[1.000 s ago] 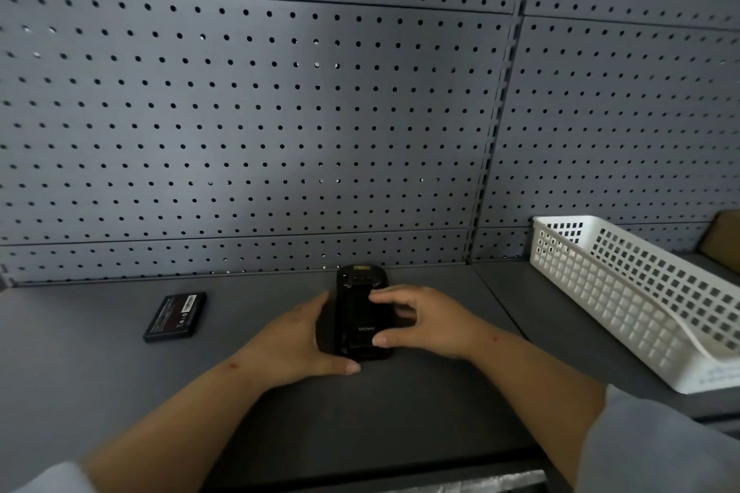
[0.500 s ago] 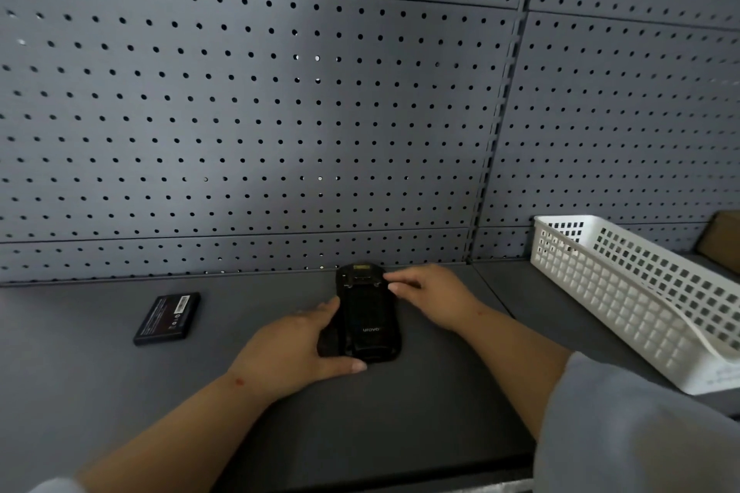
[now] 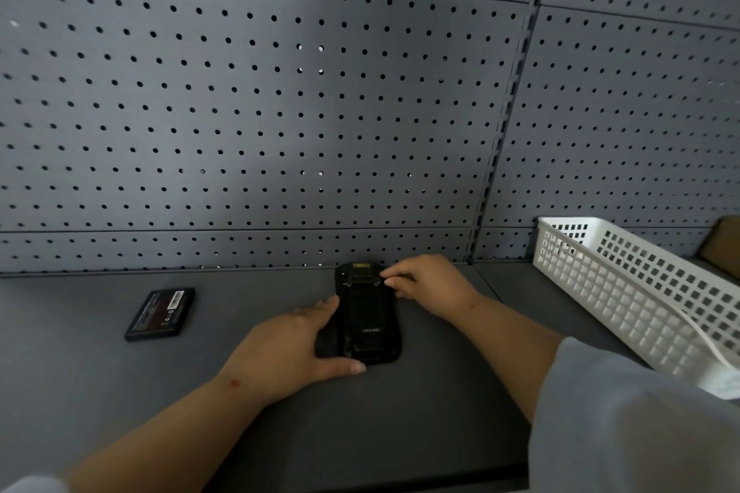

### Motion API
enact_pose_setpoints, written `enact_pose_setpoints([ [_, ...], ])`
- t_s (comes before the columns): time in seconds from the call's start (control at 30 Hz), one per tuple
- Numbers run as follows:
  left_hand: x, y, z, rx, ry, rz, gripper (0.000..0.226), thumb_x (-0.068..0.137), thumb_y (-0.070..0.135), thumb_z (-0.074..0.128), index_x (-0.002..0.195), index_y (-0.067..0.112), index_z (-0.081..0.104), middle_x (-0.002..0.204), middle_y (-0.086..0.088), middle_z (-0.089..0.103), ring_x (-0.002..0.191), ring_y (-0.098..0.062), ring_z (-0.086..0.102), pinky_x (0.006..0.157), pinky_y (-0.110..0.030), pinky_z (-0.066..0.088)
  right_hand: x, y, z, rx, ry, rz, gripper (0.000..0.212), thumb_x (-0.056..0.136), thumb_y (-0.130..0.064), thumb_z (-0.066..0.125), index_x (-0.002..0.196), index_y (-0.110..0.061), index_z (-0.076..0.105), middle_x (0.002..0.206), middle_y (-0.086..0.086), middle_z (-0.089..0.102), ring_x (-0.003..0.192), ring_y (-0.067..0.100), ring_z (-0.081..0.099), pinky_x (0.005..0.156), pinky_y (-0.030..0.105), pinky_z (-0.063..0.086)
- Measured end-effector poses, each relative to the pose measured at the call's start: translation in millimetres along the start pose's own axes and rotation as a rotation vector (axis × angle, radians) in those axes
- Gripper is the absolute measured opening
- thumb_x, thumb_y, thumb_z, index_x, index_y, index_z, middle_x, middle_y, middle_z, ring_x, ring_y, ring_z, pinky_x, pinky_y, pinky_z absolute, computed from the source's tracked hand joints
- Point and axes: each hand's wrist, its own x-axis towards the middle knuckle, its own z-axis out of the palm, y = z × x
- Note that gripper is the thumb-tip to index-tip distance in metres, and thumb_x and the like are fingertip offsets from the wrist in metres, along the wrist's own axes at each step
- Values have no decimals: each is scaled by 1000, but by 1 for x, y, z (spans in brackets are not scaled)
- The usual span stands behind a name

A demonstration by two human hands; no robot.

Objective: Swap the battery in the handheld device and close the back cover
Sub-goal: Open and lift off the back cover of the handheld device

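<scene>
A black handheld device [image 3: 368, 316] lies face down on the grey shelf [image 3: 420, 420], its back cover on and its far end close to the pegboard. My left hand [image 3: 288, 352] cups its near left side, thumb along the near end and fingers against the left edge. My right hand [image 3: 428, 282] rests at the device's far right corner, fingertips touching the top edge by the yellow label. A loose black battery [image 3: 161, 313] lies flat on the shelf well to the left, apart from both hands.
A white perforated plastic basket [image 3: 624, 292] stands on the shelf at the right, with a brown cardboard box [image 3: 722, 248] behind it. A grey pegboard wall [image 3: 280, 112] closes the back. The shelf's front edge runs just under my forearms.
My right hand has slid from the middle of the device's back up to its far right corner. My left hand has kept its hold on the near left side.
</scene>
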Motion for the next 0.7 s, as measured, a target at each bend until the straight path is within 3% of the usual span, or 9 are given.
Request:
enact_pose_setpoints([
  [0.1,0,1,1,-2,-9,0,126,34,93,21,144,33,7,152,11,25,135,-5,29,103,-21,31,4,-1,-2,-91,-35,-22,34,92,-20,52,124,-10,56,127,11,62,112,20,60,101,27,41],
  [0.2,0,4,1,11,-6,-6,111,52,83,40,144,31,7,153,10,25,136,-6,29,104,-22,31,9,-3,-3,-223,-70,-45,35,94,-23,49,125,-10,55,134,8,57,123,19,52,105,25,34],
  [0.3,0,5,0,25,-24,-11,116,46,86,34,144,32,7,153,10,24,136,-6,28,104,-22,30,15,-4,-6,-325,-122,-76,34,95,-23,47,124,-8,57,133,9,57,123,22,52,103,28,35],
  [0.4,0,6,0,26,-9,-13,103,61,76,48,144,31,7,153,10,24,137,-7,27,105,-23,29,20,-2,-6,-400,-165,-95,33,96,-22,43,114,-3,63,120,17,65,109,29,59,94,35,44],
  [0.47,0,6,-1,34,-7,-8,105,58,79,44,144,32,7,153,10,24,136,-7,28,105,-23,29,21,-2,-6,-451,-186,-109,32,97,-21,41,108,-1,63,112,19,66,102,30,60,88,38,46],
  [0.6,0,2,0,32,-15,4,126,34,93,17,144,32,8,152,10,26,136,-6,29,104,-22,30,23,-1,-8,-481,-193,-153,30,98,-18,40,107,-2,63,112,19,65,101,30,60,87,37,47],
  [0.7,1,-1,1,35,-9,6,128,32,94,13,144,32,7,152,9,26,136,-6,29,104,-22,30,24,2,-7,-491,-203,-164,28,97,-16,41,108,-3,63,112,18,65,102,29,60,87,36,47],
])
